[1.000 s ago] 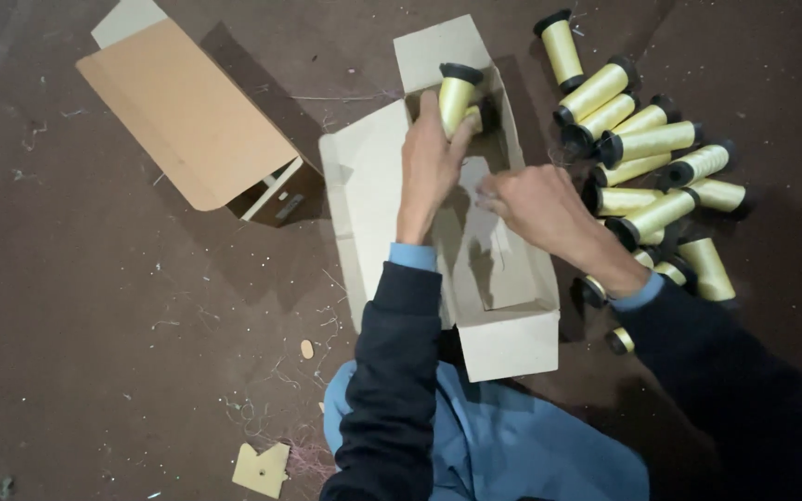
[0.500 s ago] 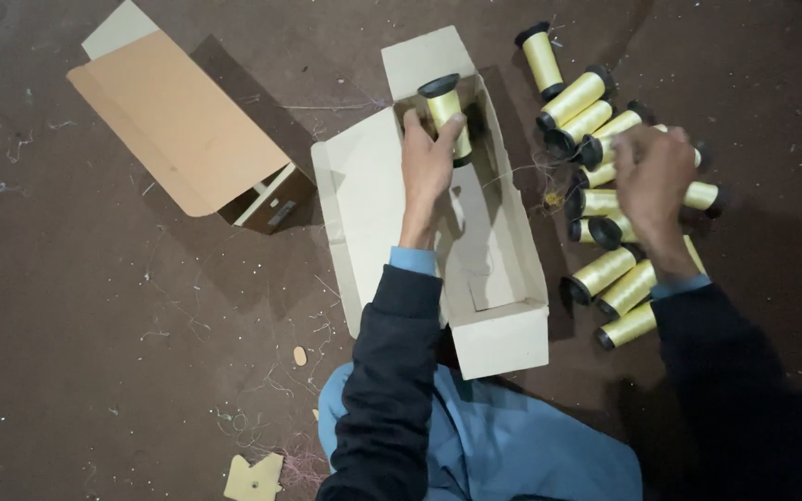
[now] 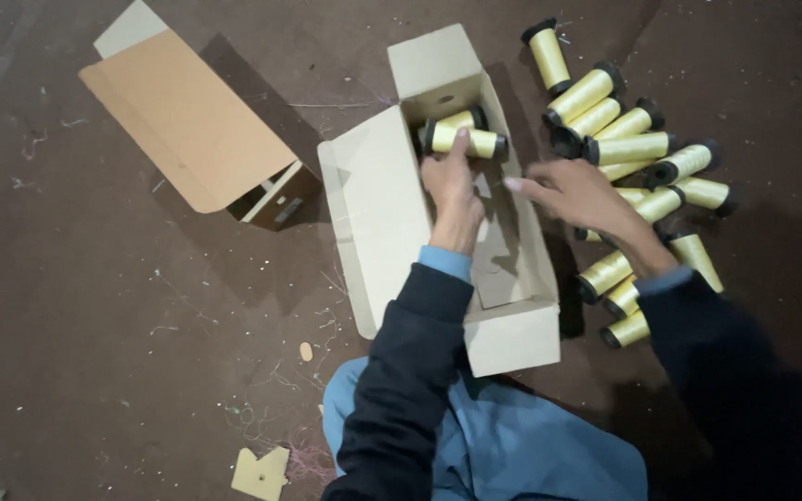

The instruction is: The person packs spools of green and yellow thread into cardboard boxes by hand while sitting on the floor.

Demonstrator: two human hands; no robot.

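Observation:
An open cardboard box lies lengthwise on the dark floor in front of me. Two yellow thread spools with black ends lie across its far end. My left hand reaches into the box, its fingers on the nearer spool. My right hand hovers over the box's right wall with fingers spread and nothing in it. Just to its right is a pile of several more yellow spools.
A second cardboard box lies open on its side at the upper left. The first box's long flap is spread to the left. A cardboard scrap and thread bits litter the floor near my blue-clad knee.
My left hand has lowered its spool from upright above the box into the far end. My right hand went out to the spool pile and has come back toward the box, empty.

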